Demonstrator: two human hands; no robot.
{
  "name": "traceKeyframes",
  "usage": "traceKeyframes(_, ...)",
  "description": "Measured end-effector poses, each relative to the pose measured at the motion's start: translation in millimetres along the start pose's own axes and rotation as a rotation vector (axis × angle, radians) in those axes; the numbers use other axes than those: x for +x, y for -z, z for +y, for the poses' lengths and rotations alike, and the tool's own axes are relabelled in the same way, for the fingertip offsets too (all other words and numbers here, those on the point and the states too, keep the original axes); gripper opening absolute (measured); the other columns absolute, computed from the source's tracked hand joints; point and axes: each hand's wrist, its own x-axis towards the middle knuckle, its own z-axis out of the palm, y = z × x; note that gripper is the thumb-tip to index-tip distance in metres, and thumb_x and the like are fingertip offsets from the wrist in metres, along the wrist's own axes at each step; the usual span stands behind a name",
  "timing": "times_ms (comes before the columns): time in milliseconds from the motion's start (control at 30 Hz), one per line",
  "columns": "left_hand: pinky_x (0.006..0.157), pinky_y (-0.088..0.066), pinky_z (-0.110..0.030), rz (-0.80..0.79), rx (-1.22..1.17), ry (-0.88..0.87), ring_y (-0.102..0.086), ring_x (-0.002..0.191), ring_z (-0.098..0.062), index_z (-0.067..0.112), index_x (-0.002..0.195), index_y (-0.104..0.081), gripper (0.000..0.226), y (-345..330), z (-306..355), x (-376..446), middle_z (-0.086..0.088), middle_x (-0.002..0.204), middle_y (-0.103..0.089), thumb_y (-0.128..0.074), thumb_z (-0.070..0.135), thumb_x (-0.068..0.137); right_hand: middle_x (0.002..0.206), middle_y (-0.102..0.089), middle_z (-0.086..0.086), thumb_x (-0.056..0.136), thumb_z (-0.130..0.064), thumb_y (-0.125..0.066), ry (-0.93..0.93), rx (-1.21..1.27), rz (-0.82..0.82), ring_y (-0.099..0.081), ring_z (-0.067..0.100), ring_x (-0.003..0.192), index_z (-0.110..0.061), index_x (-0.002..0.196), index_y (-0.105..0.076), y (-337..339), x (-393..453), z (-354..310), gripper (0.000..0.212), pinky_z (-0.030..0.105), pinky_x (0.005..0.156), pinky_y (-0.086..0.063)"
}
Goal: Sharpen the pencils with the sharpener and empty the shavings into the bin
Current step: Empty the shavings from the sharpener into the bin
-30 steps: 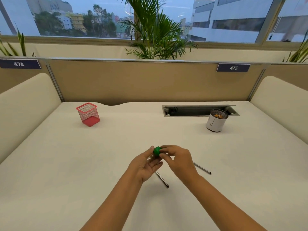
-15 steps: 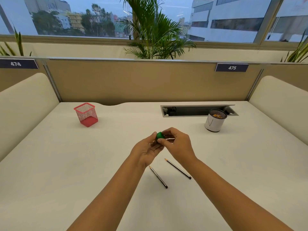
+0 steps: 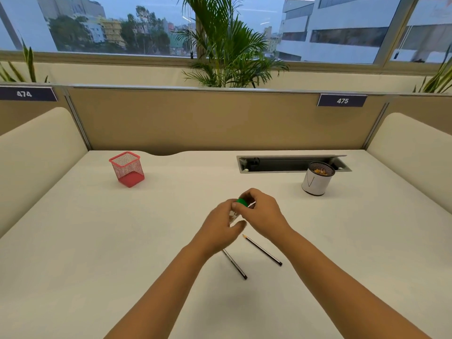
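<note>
The green sharpener [image 3: 242,202] is up off the desk [image 3: 73,253], pinched in the fingertips of the right hand [image 3: 263,214]; the left hand [image 3: 221,227] is pressed in against it from the near left, fingers curled on something pale and partly see-through just under the green part, likely the shavings cup, though motion blur stops me saying so for sure; both hands together then, clamped on the one small object. Just nearer than the sharpener lie two pencils on the desk; one pencil [image 3: 263,250] with its pointed tip showing, a second pencil [image 3: 234,264] beside it whose upper end is hidden under the left wrist; neither is touched. Further out, to the right of the sharpener and beyond it, stands the white bin [image 3: 316,182] with orange shavings already inside; to the left of the sharpener and beyond it, well apart, a red mesh holder [image 3: 127,168].

Now the risk, as I read it: this looks like cap and cup being worked against each other over bare desk, not over the bin; if they part with a jerk, shavings scatter on the desk; the grip is fingertips only, so a slip could drop the sharpener onto the pencils below and send them rolling; and a carry towards the bin with the cup loose could spill on the way.
</note>
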Motion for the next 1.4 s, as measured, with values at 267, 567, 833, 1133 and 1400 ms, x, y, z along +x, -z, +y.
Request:
traceKeyframes(267,0.067,-0.046,-0.029,0.075,-0.280,0.037,-0.053,0.075,-0.017,0.013,0.093,-0.050,0.006,-8,4,7,-0.002,0.084,-0.058,-0.044,0.012,0.093,0.067,-0.055,0.000,0.083,-0.040,-0.061,-0.119,0.046,-0.084,-0.044,0.011,0.057,-0.012,0.076,-0.047,6,9,-6,0.032,0.021,0.051,-0.034)
traceKeyframes(567,0.061,-0.039,-0.024,0.126,-0.207,-0.074,-0.045,0.063,-0.008,0.009,0.095,-0.051,0.011,-8,3,4,0.007,0.071,-0.052,-0.044,0.017,0.094,0.051,-0.036,-0.001,0.086,-0.031,-0.056,-0.341,0.229,-0.472,-0.026,0.011,0.048,-0.010,0.063,-0.051,23,16,-24,0.032,0.021,0.048,-0.023)
traceKeyframes(833,0.055,-0.039,-0.027,0.200,-0.197,-0.138,-0.042,0.054,-0.007,0.026,0.091,-0.053,0.010,-5,-2,6,0.012,0.059,-0.053,-0.046,0.032,0.087,0.061,-0.045,0.002,0.085,-0.027,-0.056,-0.360,0.260,-0.498,-0.038,0.009,0.052,-0.005,0.081,-0.061,25,18,-31,0.023,0.018,0.052,-0.033)
traceKeyframes(1133,0.057,-0.043,-0.017,0.188,-0.346,-0.060,-0.049,0.061,-0.005,0.016,0.105,-0.049,0.015,-14,4,13,0.006,0.075,-0.054,-0.054,0.023,0.092,0.078,-0.060,0.003,0.088,-0.033,-0.059,-0.194,0.049,-0.248,-0.058,0.014,0.070,-0.011,0.083,-0.056,26,24,-34,0.023,0.022,0.068,-0.049)
traceKeyframes(1400,0.061,-0.045,-0.017,0.159,-0.374,-0.023,-0.049,0.070,-0.012,0.021,0.113,-0.045,0.023,-30,8,27,-0.008,0.084,-0.056,-0.055,0.024,0.092,0.099,-0.068,0.011,0.091,-0.029,-0.057,-0.309,0.335,-0.180,-0.066,0.017,0.074,-0.003,0.107,-0.059,43,29,-14,0.031,0.019,0.061,-0.055)
